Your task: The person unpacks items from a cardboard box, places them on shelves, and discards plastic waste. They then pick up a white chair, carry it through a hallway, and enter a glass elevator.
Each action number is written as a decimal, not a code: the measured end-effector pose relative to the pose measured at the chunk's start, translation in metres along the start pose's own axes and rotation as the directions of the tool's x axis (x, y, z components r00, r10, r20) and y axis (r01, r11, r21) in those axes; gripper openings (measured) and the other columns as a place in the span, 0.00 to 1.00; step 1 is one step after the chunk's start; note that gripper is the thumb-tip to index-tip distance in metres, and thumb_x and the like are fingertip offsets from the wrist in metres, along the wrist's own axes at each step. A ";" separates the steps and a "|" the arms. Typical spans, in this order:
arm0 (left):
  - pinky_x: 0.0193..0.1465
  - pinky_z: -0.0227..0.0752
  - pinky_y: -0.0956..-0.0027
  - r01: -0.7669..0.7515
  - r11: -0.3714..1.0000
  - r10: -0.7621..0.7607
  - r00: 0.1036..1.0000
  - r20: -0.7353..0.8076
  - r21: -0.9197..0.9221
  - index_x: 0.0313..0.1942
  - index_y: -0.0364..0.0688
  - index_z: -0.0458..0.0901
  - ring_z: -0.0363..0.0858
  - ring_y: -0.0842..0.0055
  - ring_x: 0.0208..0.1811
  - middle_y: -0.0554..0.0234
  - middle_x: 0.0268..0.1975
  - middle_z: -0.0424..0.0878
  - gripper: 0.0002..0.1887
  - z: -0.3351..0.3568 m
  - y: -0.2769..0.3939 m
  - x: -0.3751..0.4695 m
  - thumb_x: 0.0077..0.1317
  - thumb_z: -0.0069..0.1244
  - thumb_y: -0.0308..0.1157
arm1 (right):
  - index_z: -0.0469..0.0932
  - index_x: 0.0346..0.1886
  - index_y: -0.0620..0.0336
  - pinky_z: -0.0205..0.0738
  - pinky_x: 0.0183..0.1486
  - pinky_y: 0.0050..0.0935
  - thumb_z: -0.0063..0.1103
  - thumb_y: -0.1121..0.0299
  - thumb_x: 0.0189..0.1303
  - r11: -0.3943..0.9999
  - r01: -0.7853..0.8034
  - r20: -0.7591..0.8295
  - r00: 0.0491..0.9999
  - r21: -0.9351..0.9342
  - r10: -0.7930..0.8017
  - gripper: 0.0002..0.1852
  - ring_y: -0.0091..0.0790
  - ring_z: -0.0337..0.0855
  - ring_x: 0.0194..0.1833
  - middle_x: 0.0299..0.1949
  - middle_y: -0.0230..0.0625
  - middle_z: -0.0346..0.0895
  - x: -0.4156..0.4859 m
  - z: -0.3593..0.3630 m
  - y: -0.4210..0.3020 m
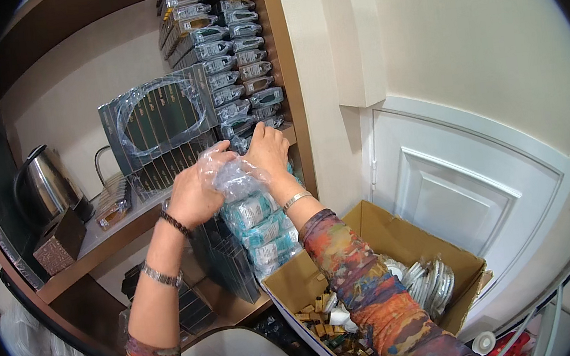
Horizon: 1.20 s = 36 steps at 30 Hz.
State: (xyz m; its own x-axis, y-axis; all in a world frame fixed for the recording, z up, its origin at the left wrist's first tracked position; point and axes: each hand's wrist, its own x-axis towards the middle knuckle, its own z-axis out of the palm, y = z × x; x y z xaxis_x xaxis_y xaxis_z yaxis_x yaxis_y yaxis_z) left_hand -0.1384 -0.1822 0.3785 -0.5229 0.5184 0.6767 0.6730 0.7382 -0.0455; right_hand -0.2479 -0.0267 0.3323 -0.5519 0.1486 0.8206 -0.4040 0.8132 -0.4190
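A crumpled piece of clear plastic wrap (pixel 237 179) is bunched between my two hands at the shelf's edge. My left hand (pixel 196 188) grips its left side, with the fingers partly covered by the film. On the other side, my right hand (pixel 267 151) has its fingers curled down at the wrap, and its fingertips are partly hidden. Directly below the wrap is a stack of white-and-teal packs (pixel 264 227) in clear plastic on the lower shelf. Behind my hands rises a tall stack of plastic-wrapped bottles (pixel 225 77).
Wrapped dark boxes (pixel 158 115), a steel kettle (pixel 50 176) and a tissue box (pixel 60 241) stand on the shelf (pixel 129 228). An open cardboard box (pixel 388 219) with small bottles and wrapped white items sits under my right forearm. Beyond it is a white panelled door (pixel 453 196).
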 end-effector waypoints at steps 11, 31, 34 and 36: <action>0.61 0.74 0.59 -0.038 0.995 0.002 0.935 0.354 0.095 0.58 0.51 0.78 0.78 0.58 0.60 0.54 0.66 0.74 0.26 -0.010 -0.034 0.039 0.57 0.57 0.32 | 0.72 0.46 0.66 0.61 0.59 0.46 0.73 0.44 0.45 0.993 0.110 -0.072 0.992 0.051 -0.106 0.37 0.50 0.68 0.53 0.47 0.50 0.70 0.002 0.001 0.004; 0.49 0.79 0.58 -0.068 0.925 -0.096 0.910 0.403 0.374 0.55 0.52 0.80 0.85 0.61 0.47 0.71 0.69 0.71 0.26 -0.010 -0.022 0.052 0.52 0.56 0.28 | 0.74 0.49 0.69 0.72 0.54 0.44 0.74 0.44 0.43 0.982 0.117 -0.013 0.993 0.146 -0.116 0.40 0.50 0.70 0.53 0.48 0.48 0.69 0.005 -0.006 0.012; 0.47 0.79 0.58 -0.109 0.935 -0.030 0.924 0.382 0.338 0.52 0.50 0.81 0.86 0.62 0.45 0.72 0.69 0.71 0.23 -0.007 -0.025 0.048 0.52 0.56 0.27 | 0.74 0.46 0.69 0.71 0.54 0.44 0.75 0.47 0.42 0.977 0.126 -0.043 0.992 0.173 -0.120 0.37 0.51 0.69 0.52 0.46 0.48 0.69 0.004 -0.008 0.011; 0.46 0.79 0.59 -0.136 0.927 0.006 0.938 0.348 0.350 0.51 0.50 0.81 0.86 0.63 0.44 0.72 0.69 0.72 0.23 -0.006 -0.027 0.046 0.52 0.57 0.27 | 0.74 0.44 0.68 0.71 0.55 0.44 0.75 0.49 0.41 0.973 0.131 -0.064 0.991 0.189 -0.120 0.35 0.51 0.69 0.52 0.45 0.49 0.69 0.004 -0.010 0.011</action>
State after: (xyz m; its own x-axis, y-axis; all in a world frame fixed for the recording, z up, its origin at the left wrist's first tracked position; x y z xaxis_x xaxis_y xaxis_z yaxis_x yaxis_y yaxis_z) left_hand -0.1776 -0.1805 0.4152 -0.6678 0.6407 0.3788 0.5118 0.7648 -0.3913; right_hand -0.2477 -0.0118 0.3349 -0.4512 0.0854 0.8883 -0.6030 0.7046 -0.3741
